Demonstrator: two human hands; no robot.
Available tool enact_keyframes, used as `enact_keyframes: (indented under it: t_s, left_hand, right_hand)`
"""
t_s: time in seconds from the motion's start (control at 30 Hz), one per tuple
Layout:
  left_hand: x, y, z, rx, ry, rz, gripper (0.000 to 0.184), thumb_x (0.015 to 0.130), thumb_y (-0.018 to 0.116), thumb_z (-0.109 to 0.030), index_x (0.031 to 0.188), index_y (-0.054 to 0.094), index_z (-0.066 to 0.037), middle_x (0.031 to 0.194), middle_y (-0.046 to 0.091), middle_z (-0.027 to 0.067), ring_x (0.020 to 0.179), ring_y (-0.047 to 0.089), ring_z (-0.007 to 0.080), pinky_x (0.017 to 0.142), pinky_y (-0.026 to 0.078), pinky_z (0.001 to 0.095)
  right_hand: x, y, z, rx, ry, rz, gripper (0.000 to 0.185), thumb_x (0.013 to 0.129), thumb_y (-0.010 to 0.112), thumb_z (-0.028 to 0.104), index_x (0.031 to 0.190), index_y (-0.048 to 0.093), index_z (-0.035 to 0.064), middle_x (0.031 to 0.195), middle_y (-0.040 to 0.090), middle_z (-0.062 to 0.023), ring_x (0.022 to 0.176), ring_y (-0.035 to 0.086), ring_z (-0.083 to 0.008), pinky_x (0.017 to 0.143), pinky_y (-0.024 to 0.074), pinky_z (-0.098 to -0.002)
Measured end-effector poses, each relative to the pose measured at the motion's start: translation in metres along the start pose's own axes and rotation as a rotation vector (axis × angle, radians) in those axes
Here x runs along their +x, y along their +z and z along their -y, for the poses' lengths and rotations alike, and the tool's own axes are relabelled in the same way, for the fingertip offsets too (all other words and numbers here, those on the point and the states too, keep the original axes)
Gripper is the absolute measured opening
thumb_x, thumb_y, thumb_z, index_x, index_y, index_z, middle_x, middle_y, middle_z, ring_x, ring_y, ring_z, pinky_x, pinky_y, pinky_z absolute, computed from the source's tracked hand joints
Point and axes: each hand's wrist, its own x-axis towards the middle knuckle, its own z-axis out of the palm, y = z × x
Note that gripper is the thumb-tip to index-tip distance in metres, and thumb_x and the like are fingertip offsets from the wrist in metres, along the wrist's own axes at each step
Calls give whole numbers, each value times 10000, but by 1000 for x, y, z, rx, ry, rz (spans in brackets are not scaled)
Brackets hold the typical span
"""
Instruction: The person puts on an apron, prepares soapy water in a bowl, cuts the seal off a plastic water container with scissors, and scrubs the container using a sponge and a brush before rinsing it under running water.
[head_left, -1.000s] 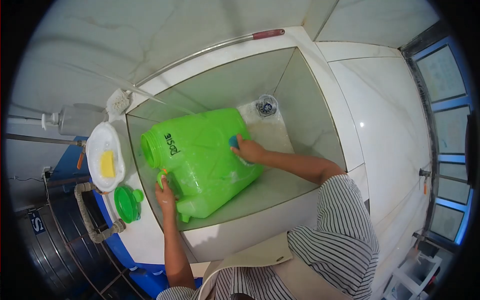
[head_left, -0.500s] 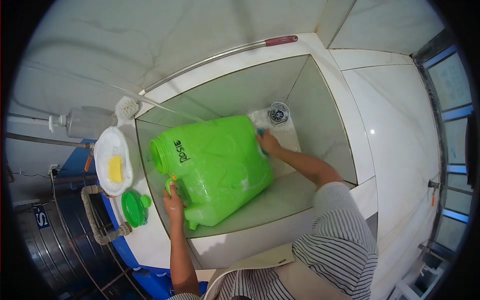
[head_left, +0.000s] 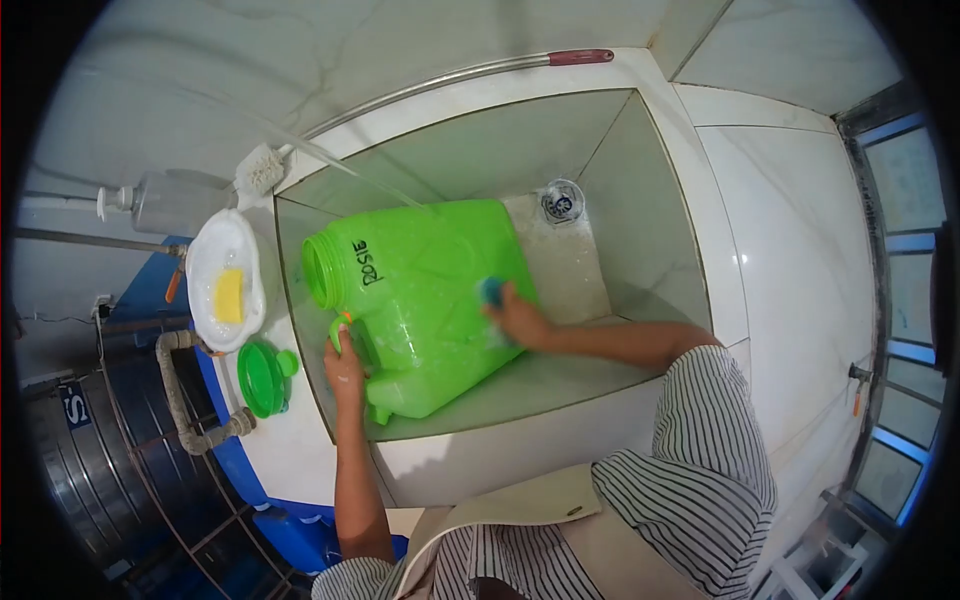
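A large green plastic water jug point(head_left: 420, 310) lies on its side in the tiled sink, its uncapped mouth facing left and "ROSIE" written near the neck. My left hand point(head_left: 345, 368) is wrapped round the jug's handle. In my right hand point(head_left: 520, 318) is a blue-green scrubbing pad point(head_left: 492, 291), pressed against the jug's upper side toward its base end. The fingers of that hand are slightly blurred. Thin suds streak the green surface.
On the left ledge stand a white basin point(head_left: 203, 310) holding a yellow sponge point(head_left: 229, 296), a green lid point(head_left: 262, 379) and a white brush point(head_left: 261, 170). A pump bottle point(head_left: 170, 210) is behind them. A metal rod point(head_left: 440, 88) lies along the back rim; the drain point(head_left: 561, 202) is at the sink's far right.
My right hand has moved the scrubbing pad from the jug's base end left and down onto its side. My left hand keeps its hold on the handle. The camera view has shifted slightly.
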Motion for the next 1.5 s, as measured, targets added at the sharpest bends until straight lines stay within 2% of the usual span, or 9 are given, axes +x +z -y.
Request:
enact_keyframes:
  t_s: [0.43,0.57,0.93,1.03,1.13,1.27,1.33,1.47,1.5]
  left_hand:
    - [3,1,2,6,39,-15,524,895,459,-480,1004,554,23,614,511,116,435,510,222,380,423,338]
    - [-2,-1,-4,-25,31,9,554,883,469,-511,965,545,32,579,438,35,446,446,139,360,389,295]
    - [6,1,10,45,81,-33,549,888,464,-498,998,559,31,602,541,153,428,527,252,399,423,359]
    - [1,0,3,32,72,-48,544,888,466,-496,995,568,27,605,546,152,438,534,250,410,423,357]
    - [3,0,4,27,40,-37,545,886,468,-498,1001,574,24,617,554,154,450,542,248,421,425,356]
    - [29,8,44,88,194,-107,552,884,466,-506,1003,579,21,620,547,144,434,530,240,405,414,352]
    - [25,6,43,96,190,-110,553,887,462,-506,1008,580,21,636,554,152,450,535,245,424,421,357]
    - [7,1,11,-17,69,-25,541,889,469,-505,967,552,24,574,450,43,420,448,141,341,370,294]
    - [5,-1,8,-11,75,-27,541,889,469,-505,967,552,24,574,450,43,420,448,141,341,370,294]
  right_hand:
    - [34,-6,123,-170,-404,-51,451,879,512,401,1018,371,-5,788,600,-246,651,603,-417,591,500,-478]
    - [97,-29,41,-18,5,-83,449,883,514,398,1012,373,-9,824,584,-269,709,603,-413,602,489,-474]
    - [-30,-22,66,-140,-834,684,359,837,565,377,915,475,38,906,484,-177,856,521,-333,758,417,-437]
    - [-30,-38,-6,138,-579,720,341,837,561,359,851,449,37,865,502,-169,841,519,-335,721,409,-455]
    - [-43,-37,7,30,-361,662,308,840,551,332,904,481,39,821,516,-161,841,540,-333,711,418,-441]
    - [-20,-28,10,-388,-925,626,294,851,543,347,968,523,78,945,490,-161,853,540,-312,734,453,-365]
    - [-12,-43,2,-95,-264,264,292,834,567,356,921,510,84,940,475,-150,827,537,-301,719,457,-396]
    - [16,2,110,-211,-991,-338,310,855,550,349,963,495,63,930,554,-173,718,585,-376,606,467,-481]
    - [43,-10,123,-147,-575,-135,339,858,546,354,993,487,48,938,570,-190,746,588,-388,631,470,-487]
